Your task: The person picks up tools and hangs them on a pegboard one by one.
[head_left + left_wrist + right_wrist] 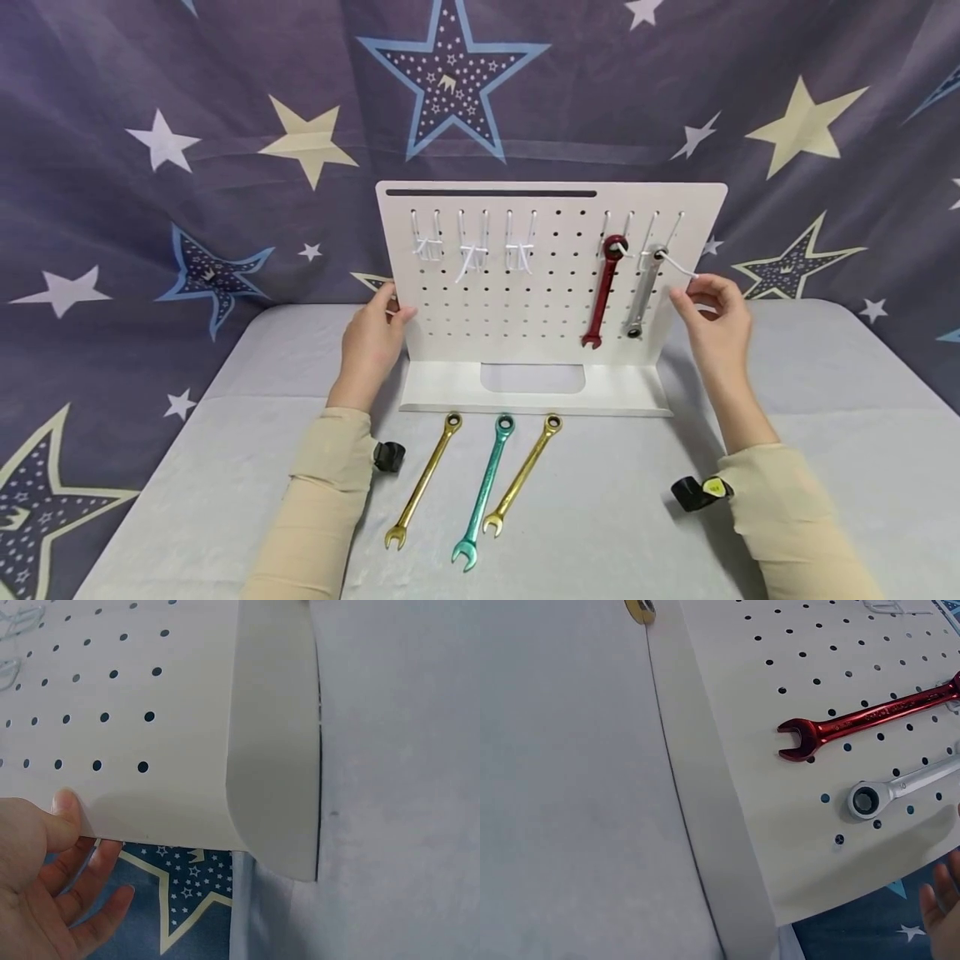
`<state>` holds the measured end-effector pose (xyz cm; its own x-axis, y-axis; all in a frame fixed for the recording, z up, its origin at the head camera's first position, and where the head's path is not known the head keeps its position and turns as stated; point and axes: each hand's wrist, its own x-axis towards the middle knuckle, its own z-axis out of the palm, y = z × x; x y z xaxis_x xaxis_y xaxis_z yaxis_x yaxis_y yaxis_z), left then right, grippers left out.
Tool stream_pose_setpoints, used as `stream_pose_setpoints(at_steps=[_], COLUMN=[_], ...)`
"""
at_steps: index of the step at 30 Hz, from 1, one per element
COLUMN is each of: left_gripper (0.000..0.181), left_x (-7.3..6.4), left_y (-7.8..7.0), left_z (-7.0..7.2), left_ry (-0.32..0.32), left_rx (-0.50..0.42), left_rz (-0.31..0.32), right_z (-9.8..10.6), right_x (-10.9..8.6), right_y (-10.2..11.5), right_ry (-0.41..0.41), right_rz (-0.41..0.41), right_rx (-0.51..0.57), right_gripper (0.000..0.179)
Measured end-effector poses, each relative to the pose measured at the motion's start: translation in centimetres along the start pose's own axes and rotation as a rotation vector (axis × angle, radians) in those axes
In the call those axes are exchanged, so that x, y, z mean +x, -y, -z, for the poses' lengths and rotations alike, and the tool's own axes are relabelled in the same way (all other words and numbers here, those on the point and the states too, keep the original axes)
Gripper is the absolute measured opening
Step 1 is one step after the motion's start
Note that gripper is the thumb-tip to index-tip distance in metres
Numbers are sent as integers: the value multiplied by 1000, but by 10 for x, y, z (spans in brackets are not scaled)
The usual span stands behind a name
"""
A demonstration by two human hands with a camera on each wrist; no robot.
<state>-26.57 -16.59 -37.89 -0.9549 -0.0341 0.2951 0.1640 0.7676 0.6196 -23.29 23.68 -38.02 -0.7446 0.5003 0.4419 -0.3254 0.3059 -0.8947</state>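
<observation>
A white pegboard [510,312] stands upright on its base. My left hand [371,337] grips its left edge, thumb on the face and fingers behind. At the right edge my right hand [716,321] holds the board similarly, its thumb overlapping the face near a hook tip. The right wrist view shows only part of that hand. A red ratcheting combination wrench [602,296] hangs by its ring end from a white hook. Beside it hangs a silver ratcheting combination wrench [645,292], ring end down in the right wrist view [922,776].
Two gold wrenches [423,483] [522,477] and a green wrench [485,492] lie on the grey-covered table [600,517] before the base [442,387]. Several white hooks [472,248] project from the board's left half. A star-patterned cloth [225,100] hangs behind.
</observation>
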Motion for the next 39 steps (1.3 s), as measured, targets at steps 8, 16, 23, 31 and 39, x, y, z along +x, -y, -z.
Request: stream_pose_setpoints(at_steps=[8, 16, 23, 31, 39], left_gripper=[28, 28, 26, 36, 51], left_x=[-6, -7, -3, 0, -3], left_y=[-4, -3, 2, 9, 3], left_z=[-2, 0, 5, 12, 18], left_ry=[-6, -13, 4, 57, 179], left_rx=[-10, 4, 24, 50, 109], left_rz=[0, -6, -30, -27, 10], right_z=[2, -2, -10, -16, -10], right_x=[-4, 0, -1, -2, -1], right_y=[-4, -11, -13, -15, -15], right_ry=[12, 68, 95, 83, 79], right_rz=[-60, -95, -107, -95, -67], right_rx=[50, 121, 71, 7, -47], right_gripper=[23, 17, 10, 17, 18])
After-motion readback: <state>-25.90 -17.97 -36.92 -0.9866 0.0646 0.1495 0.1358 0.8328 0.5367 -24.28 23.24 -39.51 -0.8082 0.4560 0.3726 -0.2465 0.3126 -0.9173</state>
